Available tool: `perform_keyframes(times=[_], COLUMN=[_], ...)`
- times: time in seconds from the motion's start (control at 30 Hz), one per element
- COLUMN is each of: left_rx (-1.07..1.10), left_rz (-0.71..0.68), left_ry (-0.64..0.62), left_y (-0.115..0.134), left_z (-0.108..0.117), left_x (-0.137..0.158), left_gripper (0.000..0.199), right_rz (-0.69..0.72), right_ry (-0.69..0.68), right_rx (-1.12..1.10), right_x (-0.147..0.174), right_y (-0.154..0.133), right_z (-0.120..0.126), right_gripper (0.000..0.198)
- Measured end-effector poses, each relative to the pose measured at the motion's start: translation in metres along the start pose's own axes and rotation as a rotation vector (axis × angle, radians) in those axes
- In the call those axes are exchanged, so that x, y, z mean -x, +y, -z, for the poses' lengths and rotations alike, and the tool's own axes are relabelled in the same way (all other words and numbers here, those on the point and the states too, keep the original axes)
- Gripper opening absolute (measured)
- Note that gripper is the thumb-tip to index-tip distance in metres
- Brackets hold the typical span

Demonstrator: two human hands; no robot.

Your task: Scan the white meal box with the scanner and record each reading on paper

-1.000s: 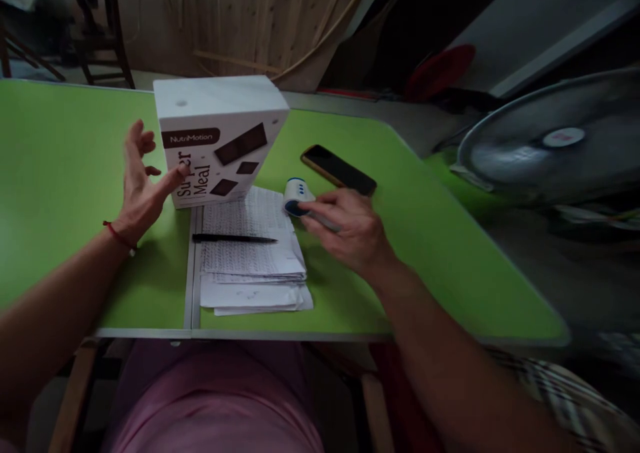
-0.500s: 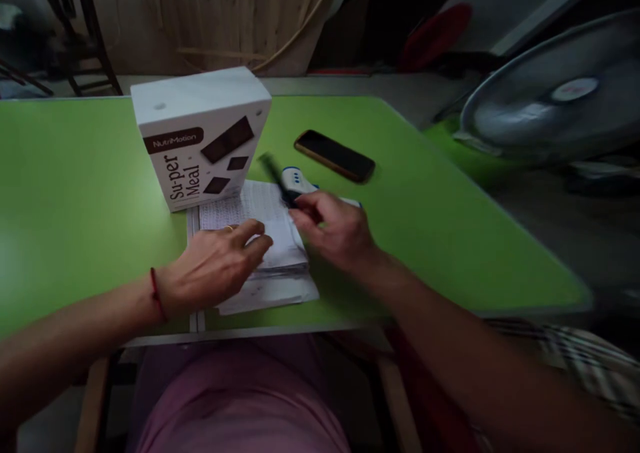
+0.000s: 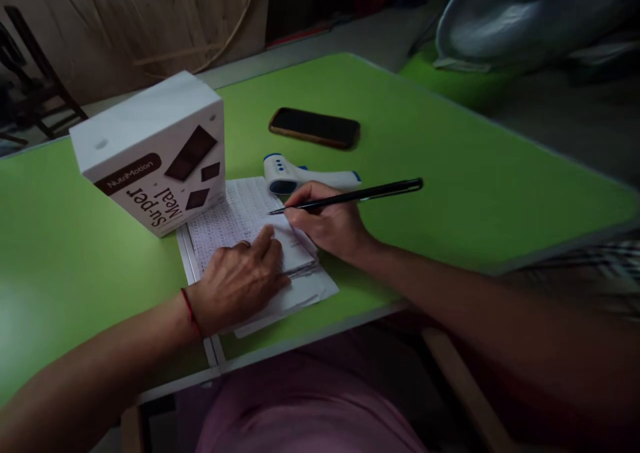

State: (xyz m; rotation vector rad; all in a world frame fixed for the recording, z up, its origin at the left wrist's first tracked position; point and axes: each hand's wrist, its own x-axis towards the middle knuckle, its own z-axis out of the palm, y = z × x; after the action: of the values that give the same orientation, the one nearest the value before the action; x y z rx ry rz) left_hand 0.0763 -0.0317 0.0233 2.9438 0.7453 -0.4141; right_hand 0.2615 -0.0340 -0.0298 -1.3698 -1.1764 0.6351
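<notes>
My right hand [image 3: 334,226] grips a slim black pen [image 3: 383,190] between thumb and fingers. The pen lies nearly level, its tip pointing left at the sheets and its other end out to the right. Under the tip is a stack of paper sheets [image 3: 233,213] covered in handwritten rows. My left hand [image 3: 243,280] rests flat on the lower part of the stack, holding nothing, its index finger stretched towards the pen tip. Whether the tip touches the paper I cannot tell. Right behind my right hand lies a white and blue infrared thermometer [image 3: 325,177].
A white NutriMotion box [image 3: 147,133] stands upright at the left, against the sheets' far edge. Beyond the thermometer lies a dark phone [image 3: 315,127] on the green table [image 3: 425,140]. A large metal basin [image 3: 495,23] is off the table at the back right.
The pen has swung round in my right hand, so its tip now faces the sheets. My left hand has settled flat on the paper. The view has turned, tilting the table.
</notes>
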Motion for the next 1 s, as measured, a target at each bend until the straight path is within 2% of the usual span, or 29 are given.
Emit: perform_keyframes(times=[0.1, 0.27, 0.57, 1.0], left_rx=[-0.011, -0.005, -0.052, -0.063], left_rz=[-0.024, -0.041, -0.036, -0.047], left_ry=[0.000, 0.041, 0.090, 0.086], left_y=[-0.002, 0.000, 0.004, 0.003], left_z=[-0.003, -0.008, -0.008, -0.008], left_x=[-0.002, -0.002, 0.003, 0.003], left_gripper=[0.048, 0.051, 0.046, 0.048], right_rz=[0.047, 0.136, 0.301, 0.324], right_ry=[-0.010, -0.103, -0.161, -0.162], right_rx=[0.061, 0.137, 0.272, 0.292], right_x=[0.000, 0.000, -0.001, 0.000], right_y=[-0.002, -0.003, 0.008, 0.007], right_z=[0.000, 0.000, 0.005, 0.005], right_gripper=[0.013, 0.016, 0.013, 0.014])
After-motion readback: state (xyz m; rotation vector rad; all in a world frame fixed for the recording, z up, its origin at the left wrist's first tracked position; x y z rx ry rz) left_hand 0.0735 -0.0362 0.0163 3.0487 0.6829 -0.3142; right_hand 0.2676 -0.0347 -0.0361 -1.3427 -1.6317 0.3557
